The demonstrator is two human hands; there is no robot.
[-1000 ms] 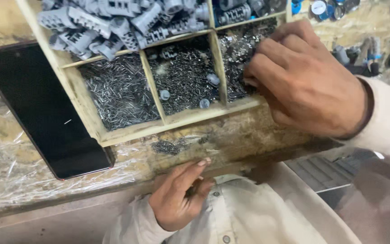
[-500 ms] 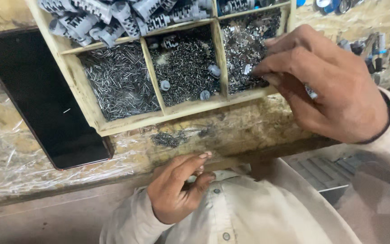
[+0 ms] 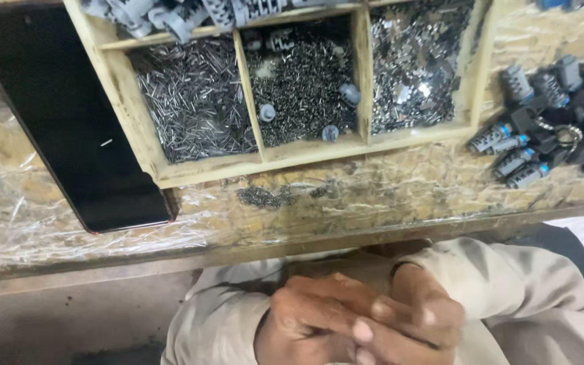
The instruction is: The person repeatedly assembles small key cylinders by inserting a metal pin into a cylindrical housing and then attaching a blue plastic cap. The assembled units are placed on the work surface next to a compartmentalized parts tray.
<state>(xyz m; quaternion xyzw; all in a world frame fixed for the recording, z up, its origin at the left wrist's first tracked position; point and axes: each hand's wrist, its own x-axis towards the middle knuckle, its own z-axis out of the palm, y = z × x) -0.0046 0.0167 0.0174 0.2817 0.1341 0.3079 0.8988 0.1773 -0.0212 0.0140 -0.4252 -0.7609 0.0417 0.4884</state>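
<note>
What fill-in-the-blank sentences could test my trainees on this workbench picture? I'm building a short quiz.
1. The wooden tray has ____ lower compartments in view.
2. The flat black slab lies to the ____ of the tray.
3. The left hand and right hand are held ____ at the bottom, below the bench edge.
4. The thin metal pins fill the ____ lower compartment.

Missing words: three; left; together; left

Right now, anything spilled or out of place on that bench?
Yes. A small patch of tiny dark metal bits lies loose on the bench, just in front of the wooden tray. A few grey plastic caps sit mixed into the middle compartment's screws. Both hands are down at the lap.
</note>
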